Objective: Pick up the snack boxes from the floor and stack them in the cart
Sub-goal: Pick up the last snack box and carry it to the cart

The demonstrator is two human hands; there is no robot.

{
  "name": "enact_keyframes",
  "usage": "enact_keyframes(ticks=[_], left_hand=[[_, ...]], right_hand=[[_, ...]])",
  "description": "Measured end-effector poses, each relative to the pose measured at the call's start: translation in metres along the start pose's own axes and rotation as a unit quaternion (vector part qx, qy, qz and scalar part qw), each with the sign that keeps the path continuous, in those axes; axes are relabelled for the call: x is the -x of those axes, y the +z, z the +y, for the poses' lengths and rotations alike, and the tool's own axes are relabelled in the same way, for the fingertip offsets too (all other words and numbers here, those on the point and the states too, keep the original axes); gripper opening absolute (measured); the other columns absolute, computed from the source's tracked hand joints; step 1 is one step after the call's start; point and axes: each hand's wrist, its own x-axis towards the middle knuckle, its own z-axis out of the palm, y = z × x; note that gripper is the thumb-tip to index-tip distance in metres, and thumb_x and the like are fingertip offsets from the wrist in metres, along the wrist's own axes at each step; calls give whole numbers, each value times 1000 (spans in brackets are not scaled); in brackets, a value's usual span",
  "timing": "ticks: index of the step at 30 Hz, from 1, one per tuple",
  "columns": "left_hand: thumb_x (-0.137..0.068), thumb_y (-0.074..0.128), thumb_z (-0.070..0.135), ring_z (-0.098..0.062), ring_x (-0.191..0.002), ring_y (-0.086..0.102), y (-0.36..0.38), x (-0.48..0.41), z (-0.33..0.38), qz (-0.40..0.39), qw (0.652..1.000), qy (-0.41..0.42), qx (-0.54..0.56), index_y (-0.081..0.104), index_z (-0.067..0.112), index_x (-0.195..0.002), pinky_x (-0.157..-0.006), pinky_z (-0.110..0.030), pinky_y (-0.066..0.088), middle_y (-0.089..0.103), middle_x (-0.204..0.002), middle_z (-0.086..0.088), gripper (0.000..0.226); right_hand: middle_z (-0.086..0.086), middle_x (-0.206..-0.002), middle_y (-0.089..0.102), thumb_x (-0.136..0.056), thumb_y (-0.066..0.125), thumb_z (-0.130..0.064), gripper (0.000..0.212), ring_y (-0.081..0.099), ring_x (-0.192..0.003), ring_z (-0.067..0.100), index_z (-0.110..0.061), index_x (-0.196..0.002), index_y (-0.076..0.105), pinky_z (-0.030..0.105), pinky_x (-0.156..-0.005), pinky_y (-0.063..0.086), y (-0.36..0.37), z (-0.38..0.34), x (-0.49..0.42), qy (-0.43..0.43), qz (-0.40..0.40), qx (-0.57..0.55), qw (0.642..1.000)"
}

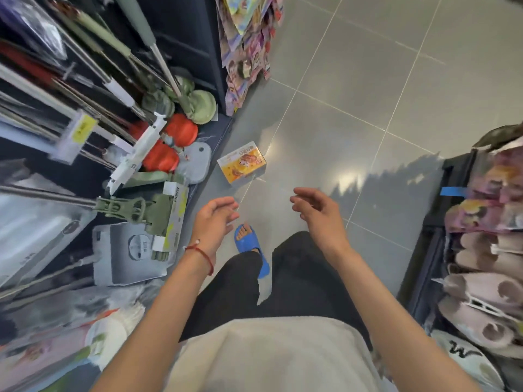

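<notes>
One snack box (242,164), yellow and white with a cartoon print, lies on the grey tiled floor (353,114) close to the base of the left shelf. My left hand (214,219), with a red string at the wrist, hangs in the air below the box, fingers relaxed and holding nothing. My right hand (317,209) is level with it to the right, fingers loosely curved and holding nothing. Both hands are apart from the box. No cart is in view.
The left shelf (93,154) holds mops, cleaning tools and red and green mop heads. A rack of colourful packets (249,52) stands ahead. A dark shelf (489,250) with rolled goods is on the right. My foot in a blue slipper (250,244) stands below the box.
</notes>
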Motion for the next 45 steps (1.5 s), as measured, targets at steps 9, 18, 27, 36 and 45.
enact_keyframes(ticks=[9,18,27,36,45], left_hand=[[-98,59,10,-18,-100,66,45,-88,74,66,995,-65,35,67,24,-95,-89,-31,50,72,-104,2,16],[-99,57,7,-24,-109,66,88,-166,104,120,976,-139,115,65,19,-101,-81,-30,52,68,-113,-7,15],[-104,49,9,-24,-120,62,93,-280,64,98,957,-226,150,61,14,-123,-101,-36,46,64,-131,-8,23],[-102,52,10,-19,-89,60,68,-406,-34,88,946,-287,126,62,17,-95,-73,-27,45,59,-98,-6,14],[-72,65,20,-29,-55,52,58,-524,-176,91,951,-294,-10,51,9,-71,-60,-30,41,49,-61,-15,18]], right_hand=[[4,-109,75,-99,66,-18,19,70,-107,20,-18,-116,74,35,-97,56,-6,-53,-144,44,-38,48,997],[-1,-108,73,-102,60,-11,21,63,-87,-9,-13,-118,72,6,-79,46,2,-97,-245,18,-176,170,969],[6,-111,73,-99,58,-10,21,68,-104,20,-21,-109,72,31,-90,55,45,-34,-339,86,-107,159,978],[0,-99,69,-99,59,-11,20,64,-88,14,-14,-114,72,29,-83,53,92,87,-416,165,-69,174,968],[0,-121,70,-88,66,-32,37,65,-100,21,-24,-123,65,44,-103,53,140,221,-512,191,-50,217,956]])
